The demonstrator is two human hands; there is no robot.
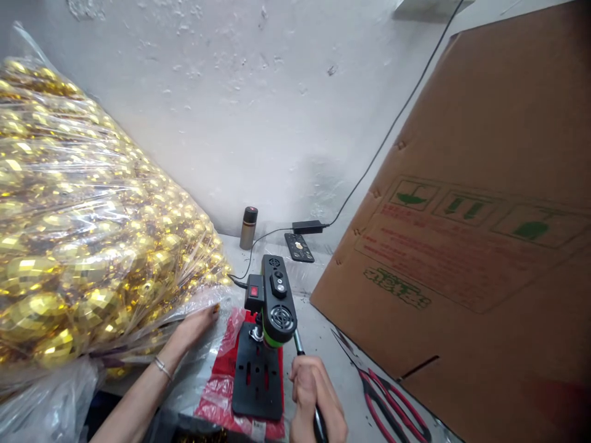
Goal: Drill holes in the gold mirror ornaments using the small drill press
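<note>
Scissors (367, 374) with red-and-black handles lie beside a large brown cardboard box (462, 344) printed in red and green. Near the rough white wall (231, 111), a cylindrical bottle (248, 229) with a black cap stands upright, and a dark, rectangular phone-like object (300, 248) with pale markings lies flat.

1 silvery bracelet (162, 368), left wrist.

Wall (231, 111): painted, rough, pitted. Bag (115, 178): clear plastic film, glossy, wrinkled. Balls (34, 271) inside: gold, mirror-bright, faceted. Carton (462, 240): brown cardboard, matt, mostly smooth. Machine housing (279, 292): black, apparently plastic, low sheen. Base plate (257, 381): matt black, smooth, material not certain. Lever rod (298, 342): bright metal; its grip (319, 427): glossy black. Red sheet (219, 387): crinkled plastic, shiny. Scissor blades (346, 349): metallic grey; handles (392, 406): smooth red and black.
</note>
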